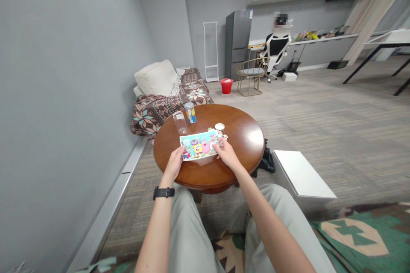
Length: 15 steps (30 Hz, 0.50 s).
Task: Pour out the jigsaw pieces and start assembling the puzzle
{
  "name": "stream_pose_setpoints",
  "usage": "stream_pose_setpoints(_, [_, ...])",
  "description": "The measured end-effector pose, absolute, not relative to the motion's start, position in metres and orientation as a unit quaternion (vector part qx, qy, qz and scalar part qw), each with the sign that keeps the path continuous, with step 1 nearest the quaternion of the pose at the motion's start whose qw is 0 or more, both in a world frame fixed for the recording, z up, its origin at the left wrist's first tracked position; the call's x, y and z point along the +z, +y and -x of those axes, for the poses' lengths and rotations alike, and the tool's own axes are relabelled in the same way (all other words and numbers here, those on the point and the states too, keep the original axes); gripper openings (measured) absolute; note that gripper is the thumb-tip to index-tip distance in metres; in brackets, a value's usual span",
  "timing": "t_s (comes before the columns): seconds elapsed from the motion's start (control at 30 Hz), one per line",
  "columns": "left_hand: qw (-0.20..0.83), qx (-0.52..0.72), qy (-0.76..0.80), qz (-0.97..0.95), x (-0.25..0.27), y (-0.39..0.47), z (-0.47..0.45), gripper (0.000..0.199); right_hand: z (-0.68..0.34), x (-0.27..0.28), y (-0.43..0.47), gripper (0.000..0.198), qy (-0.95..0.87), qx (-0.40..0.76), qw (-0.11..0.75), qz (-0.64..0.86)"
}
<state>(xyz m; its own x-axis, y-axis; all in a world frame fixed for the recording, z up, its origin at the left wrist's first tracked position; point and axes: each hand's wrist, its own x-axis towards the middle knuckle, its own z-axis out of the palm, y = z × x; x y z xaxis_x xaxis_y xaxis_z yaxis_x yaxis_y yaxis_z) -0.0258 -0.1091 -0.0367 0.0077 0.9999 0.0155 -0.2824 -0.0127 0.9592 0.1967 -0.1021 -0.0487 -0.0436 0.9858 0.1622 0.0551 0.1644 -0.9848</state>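
Observation:
A rectangular cartoon picture card (199, 147) is held above the near part of a round wooden table (237, 115). My left hand (174, 162) pinches its left edge, thumb on the front. At the right edge, my right hand (226, 153) grips it the same way. Behind the card lie small loose pieces (221, 135), partly hidden, that look like puzzle pieces. Close to them is a round white lid (219, 126). A clear glass (180, 123) and a blue and yellow can (190, 113) with a silver top stand beyond the card's left end.
A sofa with a patterned throw (169, 106) sits behind the table, along the grey wall. To the right stands a white box-like stool (303, 172). Farther back are a red bucket (226, 86), a wire-backed chair (253, 72), a fridge (238, 40) and a person in an office chair (278, 47).

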Motion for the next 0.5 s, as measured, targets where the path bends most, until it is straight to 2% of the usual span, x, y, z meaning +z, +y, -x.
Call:
stream_pose_setpoints(0.13, [0.559, 0.567, 0.419, -0.436, -0.0358, -0.1094, 0.0264, 0.058, -0.197, -0.0453, -0.103, 0.04, -0.554, 0.453, 0.517, 0.47])
stream_pose_setpoints(0.37, [0.544, 0.561, 0.428, -0.455, -0.0356, -0.1102, 0.0264, 0.06, -0.1991, -0.0404, -0.1069, 0.058, -0.567, 0.462, 0.461, 0.503])
stream_pose_setpoints(0.5, [0.499, 0.572, 0.447, -0.473, -0.0422, -0.1083, 0.0286, 0.071, -0.1998, -0.0398, -0.1076, 0.06, -0.584, 0.445, 0.442, 0.515])
